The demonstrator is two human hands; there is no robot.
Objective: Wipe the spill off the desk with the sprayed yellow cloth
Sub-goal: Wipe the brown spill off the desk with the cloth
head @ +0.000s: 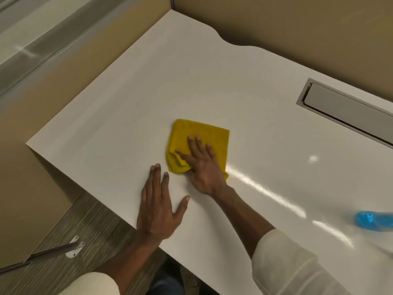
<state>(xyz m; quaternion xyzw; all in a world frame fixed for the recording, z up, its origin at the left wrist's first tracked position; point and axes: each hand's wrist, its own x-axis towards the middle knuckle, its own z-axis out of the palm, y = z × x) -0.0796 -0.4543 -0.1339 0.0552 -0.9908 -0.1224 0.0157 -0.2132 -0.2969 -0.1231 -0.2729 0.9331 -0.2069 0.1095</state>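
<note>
A folded yellow cloth (pixel 204 133) lies flat on the white desk (pixel 148 92), near the middle. My right hand (pixel 202 165) presses down on the cloth with fingers spread over it and the thumb tucked into a fold. My left hand (pixel 157 207) rests flat on the desk near the front edge, just left of the cloth, holding nothing. A shiny wet-looking streak (pixel 272 194) runs across the desk to the right of the cloth. No distinct spill shows elsewhere.
A blue spray bottle (pixel 372 221) lies or stands at the right edge, blurred. A grey cable tray lid (pixel 348 111) is set into the desk at the back right. Tan partition walls border the desk at the back and left. A metal leg (pixel 42 255) stands on the floor below left.
</note>
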